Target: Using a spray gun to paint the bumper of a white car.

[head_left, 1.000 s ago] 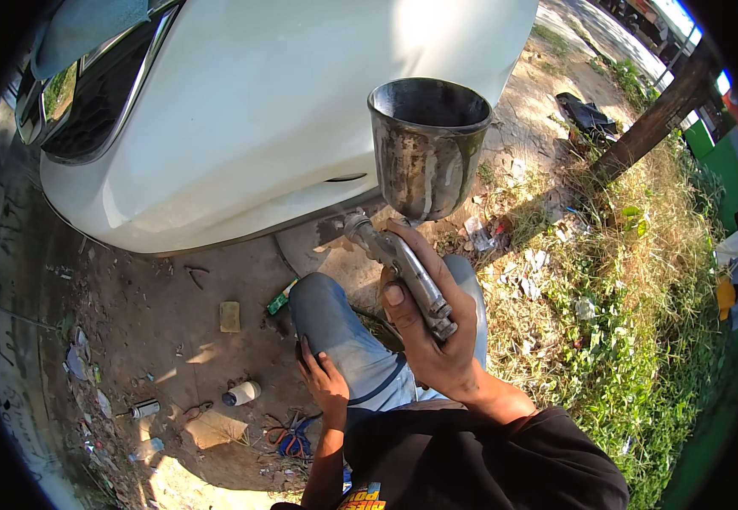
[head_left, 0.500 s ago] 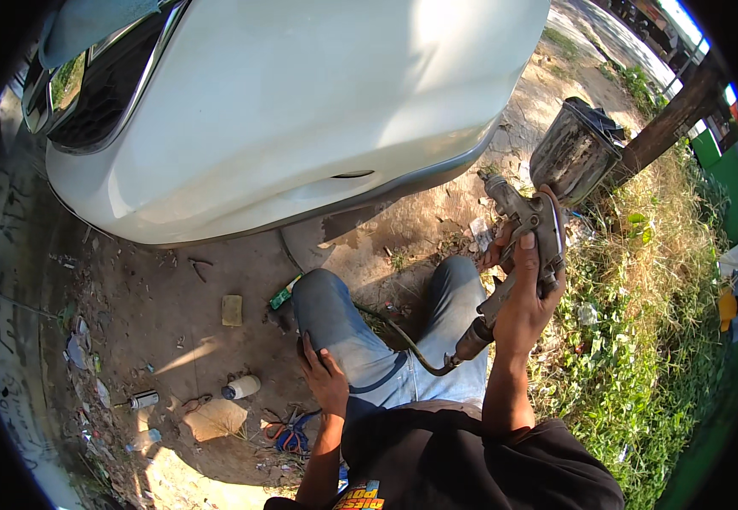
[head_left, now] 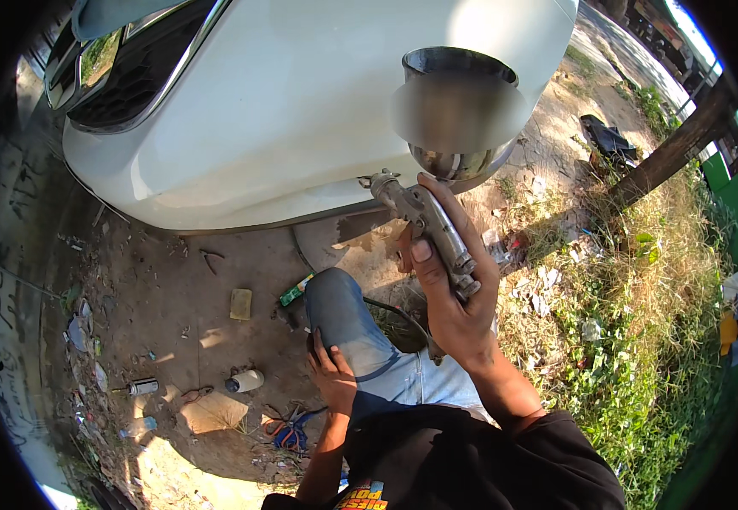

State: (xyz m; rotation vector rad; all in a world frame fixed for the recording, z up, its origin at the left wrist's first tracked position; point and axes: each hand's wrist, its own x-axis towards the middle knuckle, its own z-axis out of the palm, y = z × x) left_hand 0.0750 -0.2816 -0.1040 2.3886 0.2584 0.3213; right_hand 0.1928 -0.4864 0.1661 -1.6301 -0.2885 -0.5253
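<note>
- the right hand is wrapped round the spray gun, thumb pressed against its left side and one finger stretched along its right.
- the gun hangs above the person's lap, a little right of the middle, its front end aimed far and left towards the white car — from here i can't tell how close the two are.
- a metal cup sits at the gun's far side, dark inside its rim, its middle too blurred to read.
- the left hand lies on the left thigh of the faded jeans, fingers loosely spread, grasping nothing i can see.
- a dark hose curves between the legs, near the gun.
- on the ground to the left i see a yellowish block, a green box, a pale bottle with a dark cap, and a can farther left.
- off to the right — sunlit grass, with a leaning wooden post at its far end.
</note>
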